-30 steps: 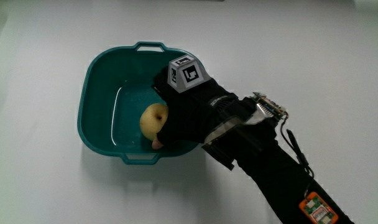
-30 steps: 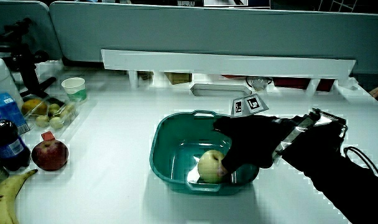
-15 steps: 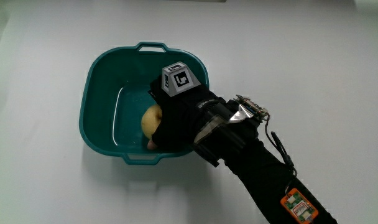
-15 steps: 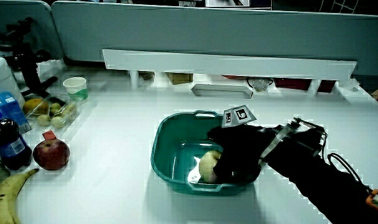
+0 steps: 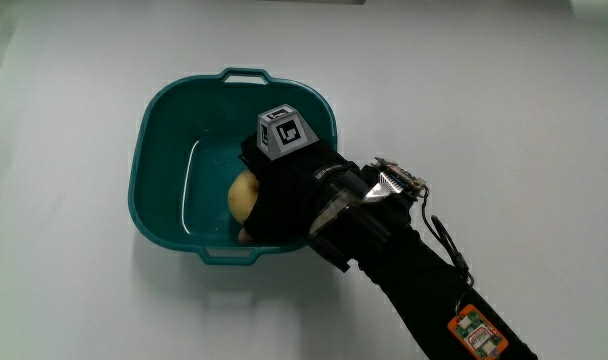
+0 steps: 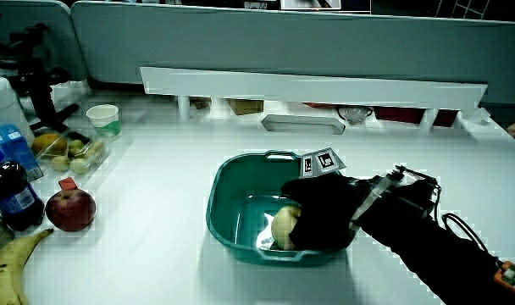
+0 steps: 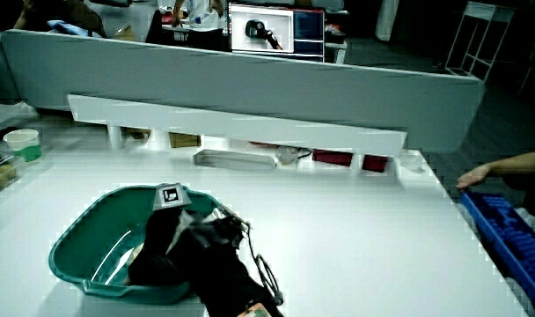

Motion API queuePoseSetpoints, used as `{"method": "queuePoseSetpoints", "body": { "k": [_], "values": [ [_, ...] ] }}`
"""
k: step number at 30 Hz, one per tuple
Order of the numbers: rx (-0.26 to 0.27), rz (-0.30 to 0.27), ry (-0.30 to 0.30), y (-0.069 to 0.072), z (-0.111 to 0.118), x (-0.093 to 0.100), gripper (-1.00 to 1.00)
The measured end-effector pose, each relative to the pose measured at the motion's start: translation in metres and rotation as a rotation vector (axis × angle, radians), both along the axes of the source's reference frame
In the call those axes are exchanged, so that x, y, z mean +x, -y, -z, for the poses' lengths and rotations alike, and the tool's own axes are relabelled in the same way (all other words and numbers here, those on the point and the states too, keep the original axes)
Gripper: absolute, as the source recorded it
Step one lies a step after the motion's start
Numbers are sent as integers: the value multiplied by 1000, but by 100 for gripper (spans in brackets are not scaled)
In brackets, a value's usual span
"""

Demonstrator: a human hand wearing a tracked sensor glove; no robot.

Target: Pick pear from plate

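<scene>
A yellowish pear (image 5: 243, 194) lies inside a teal plastic basin (image 5: 164, 160), near the basin wall closest to the person. The gloved hand (image 5: 279, 195) reaches down into the basin, its fingers curled over and around the pear. Most of the pear is covered by the glove. In a side view the pear (image 6: 284, 227) shows beside the hand (image 6: 318, 222), resting on the basin (image 6: 232, 203) floor. In a side view the hand (image 7: 166, 246) hides the pear within the basin (image 7: 87, 238).
A red apple (image 6: 70, 209), a banana (image 6: 8, 267), bottles (image 6: 8, 199), a clear box of fruit (image 6: 67, 151) and a paper cup (image 6: 102, 119) stand at the table's edge. A grey tray (image 6: 301, 124) lies by the low partition (image 6: 308, 85).
The hand has slid deeper into the basin and closed over the pear, covering more of it. The pear still rests on the basin floor.
</scene>
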State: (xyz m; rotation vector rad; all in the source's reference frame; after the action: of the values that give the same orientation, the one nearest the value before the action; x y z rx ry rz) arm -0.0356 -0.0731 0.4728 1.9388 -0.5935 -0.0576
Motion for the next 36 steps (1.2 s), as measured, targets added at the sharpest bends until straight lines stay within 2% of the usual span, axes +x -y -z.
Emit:
{"method": "queuePoseSetpoints", "body": {
  "k": [2,3,5,6,7,9,10,12,13,14,15,16,17,19,22,26,27,31,32,35,36],
  "values": [
    [3,-2,24,0,-1,0,4],
    [32,-12,33,1,1,1,8],
    [15,-16,76,1,3,1,16],
    [52,-18,51,1,2,1,20],
    [60,-22,48,1,2,2,24],
    [54,-20,48,1,1,1,32],
    [39,-15,74,0,2,0,36],
    [45,-16,59,0,3,1,44],
    [54,-24,62,0,3,1,48],
    [94,-27,45,1,2,0,52],
    [108,-21,78,0,5,-1,56],
    [121,-24,63,0,4,-1,60],
    [112,-17,70,-1,5,-1,64],
    [147,-20,77,-1,6,-2,72],
    [169,-6,72,-2,7,-3,84],
    [207,3,105,-3,13,-4,100],
    [221,3,101,-3,14,-5,100],
    [216,4,101,-3,15,-4,100],
    [237,3,123,-2,20,-3,100],
    [233,-3,136,0,29,0,100],
    [249,-6,159,1,35,0,100]
  ]
}}
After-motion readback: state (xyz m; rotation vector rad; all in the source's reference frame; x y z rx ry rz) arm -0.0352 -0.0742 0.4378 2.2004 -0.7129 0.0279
